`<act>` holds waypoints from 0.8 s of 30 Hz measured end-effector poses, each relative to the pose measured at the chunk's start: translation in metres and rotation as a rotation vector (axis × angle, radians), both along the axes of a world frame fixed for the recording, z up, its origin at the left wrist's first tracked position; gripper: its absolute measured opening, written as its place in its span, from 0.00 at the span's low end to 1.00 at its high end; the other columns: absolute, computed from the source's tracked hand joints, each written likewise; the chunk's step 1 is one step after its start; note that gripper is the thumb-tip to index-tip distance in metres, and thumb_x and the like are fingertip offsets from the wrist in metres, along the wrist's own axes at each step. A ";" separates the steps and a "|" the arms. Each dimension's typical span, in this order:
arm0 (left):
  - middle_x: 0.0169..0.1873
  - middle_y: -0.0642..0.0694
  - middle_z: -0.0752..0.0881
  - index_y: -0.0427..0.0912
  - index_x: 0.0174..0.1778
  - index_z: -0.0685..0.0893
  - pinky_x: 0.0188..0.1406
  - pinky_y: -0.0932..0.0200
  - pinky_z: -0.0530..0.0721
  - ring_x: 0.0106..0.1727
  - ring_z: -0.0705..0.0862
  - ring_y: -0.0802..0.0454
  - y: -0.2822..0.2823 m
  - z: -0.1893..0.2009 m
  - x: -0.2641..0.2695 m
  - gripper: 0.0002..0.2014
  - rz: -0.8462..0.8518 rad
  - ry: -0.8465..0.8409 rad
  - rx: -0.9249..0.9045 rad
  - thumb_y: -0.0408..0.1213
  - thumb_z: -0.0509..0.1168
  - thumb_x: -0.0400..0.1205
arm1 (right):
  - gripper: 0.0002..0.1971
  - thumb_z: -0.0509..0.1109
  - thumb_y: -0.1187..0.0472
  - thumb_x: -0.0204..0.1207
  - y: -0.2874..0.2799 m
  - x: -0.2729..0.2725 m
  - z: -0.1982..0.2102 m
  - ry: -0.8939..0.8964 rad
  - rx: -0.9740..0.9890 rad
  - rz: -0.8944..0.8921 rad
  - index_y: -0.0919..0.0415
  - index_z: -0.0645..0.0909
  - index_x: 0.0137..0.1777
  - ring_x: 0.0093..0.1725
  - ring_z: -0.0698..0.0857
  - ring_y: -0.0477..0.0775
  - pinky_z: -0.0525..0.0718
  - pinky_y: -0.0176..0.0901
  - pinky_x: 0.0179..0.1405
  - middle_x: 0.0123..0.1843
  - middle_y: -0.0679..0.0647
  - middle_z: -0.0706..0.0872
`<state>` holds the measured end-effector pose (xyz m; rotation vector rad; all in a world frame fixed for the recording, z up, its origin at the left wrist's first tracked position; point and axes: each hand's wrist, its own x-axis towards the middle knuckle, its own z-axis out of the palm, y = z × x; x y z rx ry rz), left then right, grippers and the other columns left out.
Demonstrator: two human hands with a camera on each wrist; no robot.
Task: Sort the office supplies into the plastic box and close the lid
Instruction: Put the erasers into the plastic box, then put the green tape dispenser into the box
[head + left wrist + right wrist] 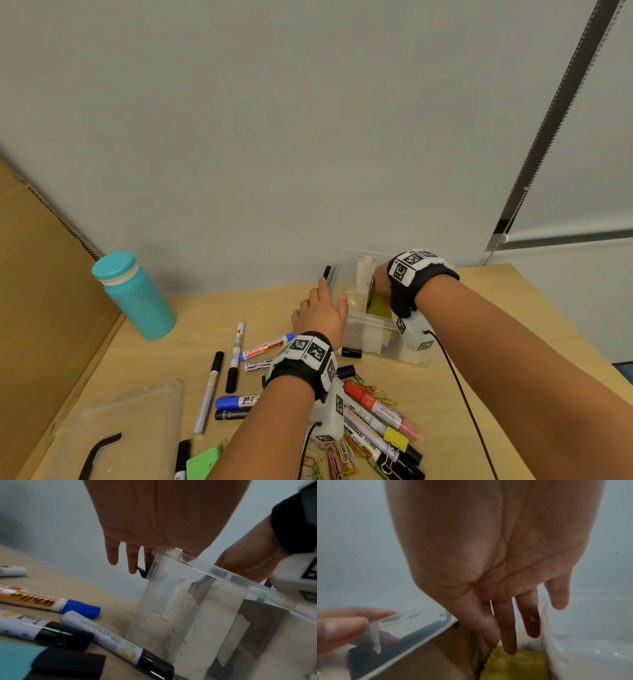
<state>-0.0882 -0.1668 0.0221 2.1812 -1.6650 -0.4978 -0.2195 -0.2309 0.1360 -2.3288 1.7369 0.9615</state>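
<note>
A clear plastic box [364, 329] with cardboard dividers stands near the wall, its top uncovered. My right hand [382, 284] reaches down into it, and the straight fingers [510, 635] point at a yellow sticky-note pad [513, 665] on the bottom; I cannot tell if they touch it. My left hand [323, 301] rests on the box's left rim [202, 566], thumb inside and straight fingers [132, 558] hanging outside. Several markers [267, 347] lie left of the box, with more markers [380, 421] and coloured paper clips [335, 459] in front of it. The clear lid [120, 431] lies at the front left.
A teal bottle [133, 294] stands at the back left beside a sheet of brown cardboard [41, 308]. A green sticky note [203, 462] lies by the lid. The grey wall is right behind the box. Bare tabletop [513, 342] shows to the right.
</note>
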 end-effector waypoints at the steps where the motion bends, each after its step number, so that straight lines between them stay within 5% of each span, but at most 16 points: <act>1: 0.79 0.43 0.65 0.46 0.83 0.48 0.73 0.41 0.68 0.75 0.68 0.41 0.000 0.001 0.000 0.31 -0.002 -0.004 0.007 0.56 0.42 0.86 | 0.41 0.80 0.51 0.58 -0.003 0.001 -0.003 -0.003 0.005 0.017 0.51 0.72 0.74 0.60 0.81 0.59 0.81 0.47 0.54 0.66 0.55 0.80; 4: 0.80 0.43 0.62 0.47 0.83 0.46 0.72 0.39 0.68 0.75 0.68 0.38 -0.002 0.005 0.004 0.32 -0.036 0.004 0.061 0.58 0.42 0.85 | 0.46 0.76 0.42 0.47 -0.100 -0.021 -0.091 -0.135 -0.011 0.082 0.44 0.72 0.72 0.67 0.79 0.59 0.79 0.53 0.65 0.73 0.50 0.77; 6: 0.81 0.43 0.58 0.50 0.83 0.44 0.73 0.37 0.68 0.76 0.66 0.37 0.001 0.008 0.012 0.33 -0.097 0.049 0.088 0.60 0.41 0.85 | 0.35 0.72 0.41 0.62 -0.127 -0.029 -0.118 -0.266 -0.016 0.081 0.42 0.71 0.71 0.68 0.79 0.56 0.78 0.56 0.68 0.75 0.49 0.75; 10: 0.82 0.47 0.53 0.56 0.82 0.44 0.78 0.37 0.63 0.80 0.61 0.42 0.032 0.033 0.039 0.29 -0.153 0.141 -0.127 0.56 0.44 0.86 | 0.24 0.61 0.59 0.82 0.012 -0.021 -0.027 -0.507 -0.127 -0.044 0.57 0.67 0.77 0.74 0.73 0.60 0.72 0.51 0.72 0.77 0.58 0.72; 17: 0.72 0.45 0.70 0.47 0.78 0.66 0.74 0.52 0.69 0.73 0.72 0.50 0.139 0.047 0.110 0.23 -0.097 0.151 -0.292 0.42 0.57 0.85 | 0.17 0.60 0.60 0.80 0.101 -0.030 -0.041 -0.966 -0.469 0.168 0.55 0.75 0.68 0.65 0.74 0.55 0.76 0.51 0.65 0.66 0.52 0.79; 20: 0.66 0.45 0.80 0.45 0.71 0.76 0.67 0.57 0.73 0.66 0.78 0.51 0.179 0.024 0.134 0.19 -0.066 0.036 -0.150 0.42 0.61 0.84 | 0.13 0.61 0.59 0.80 0.139 -0.017 -0.057 -1.027 -0.461 0.278 0.53 0.77 0.63 0.64 0.73 0.49 0.74 0.45 0.65 0.62 0.48 0.79; 24: 0.65 0.52 0.78 0.53 0.70 0.75 0.66 0.60 0.75 0.64 0.77 0.55 0.216 -0.009 0.145 0.23 -0.093 -0.072 0.193 0.48 0.67 0.79 | 0.10 0.62 0.57 0.80 0.179 0.019 -0.082 -0.974 -0.289 0.561 0.53 0.79 0.59 0.59 0.75 0.49 0.78 0.44 0.59 0.58 0.48 0.80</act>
